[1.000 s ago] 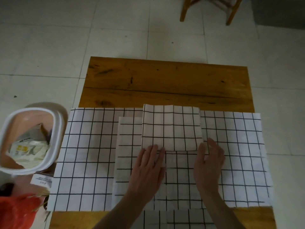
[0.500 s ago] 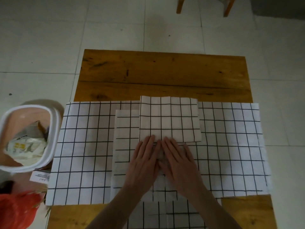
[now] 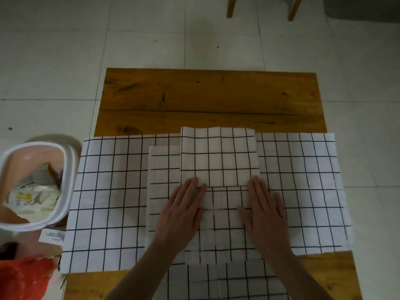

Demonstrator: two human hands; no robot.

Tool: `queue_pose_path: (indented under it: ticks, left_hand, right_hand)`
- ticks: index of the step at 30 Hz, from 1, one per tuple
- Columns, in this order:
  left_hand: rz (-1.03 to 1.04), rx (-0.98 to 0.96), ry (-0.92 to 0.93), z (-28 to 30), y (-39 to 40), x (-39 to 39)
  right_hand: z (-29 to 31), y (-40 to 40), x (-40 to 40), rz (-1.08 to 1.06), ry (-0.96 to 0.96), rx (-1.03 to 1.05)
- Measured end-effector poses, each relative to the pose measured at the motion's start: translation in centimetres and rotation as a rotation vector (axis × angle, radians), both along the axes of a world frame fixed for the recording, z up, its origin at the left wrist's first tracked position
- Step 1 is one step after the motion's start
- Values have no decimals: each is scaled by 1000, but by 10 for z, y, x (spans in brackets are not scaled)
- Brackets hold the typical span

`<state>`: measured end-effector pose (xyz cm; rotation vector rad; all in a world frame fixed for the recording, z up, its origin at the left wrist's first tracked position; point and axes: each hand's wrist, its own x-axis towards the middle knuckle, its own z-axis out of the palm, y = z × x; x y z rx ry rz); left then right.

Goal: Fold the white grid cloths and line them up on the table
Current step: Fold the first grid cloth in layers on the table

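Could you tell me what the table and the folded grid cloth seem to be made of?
Table: apparently wood, glossy orange-brown finish; grain, dark knots and plank seams show. Folded grid cloth: likely thin woven fabric, matte; soft creases, wavy far edge.

A small white paper slip (image 3: 53, 236) beside the left edge of the tabletop (image 3: 207, 96), below the white-rimmed bin (image 3: 65, 187), carries a line of fine print too small to read. Under it stand handwritten marks resembling "1447", though uncertain.
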<state>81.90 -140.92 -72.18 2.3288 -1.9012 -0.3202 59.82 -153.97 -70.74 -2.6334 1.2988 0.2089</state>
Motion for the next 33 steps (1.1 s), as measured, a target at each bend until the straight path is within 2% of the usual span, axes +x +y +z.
queue_pose_path:
  ticks: [14, 17, 22, 27, 33]
  left_hand:
    - [76, 14, 18, 7, 12, 8]
    - [132, -22, 12, 11, 1, -2]
    - [127, -57, 42, 17, -26, -17]
    - [54, -16, -12, 15, -36, -33]
    - [56, -1, -42, 14, -36, -37]
  right_hand:
    - [5, 2, 6, -77, -28, 2]
    - [13, -2, 18, -185, -158, 14]
    - [25, -17, 44, -512, -357, 98]
    - [35, -34, 59, -701, -341, 165]
    - [36, -39, 66, -748, -326, 217]
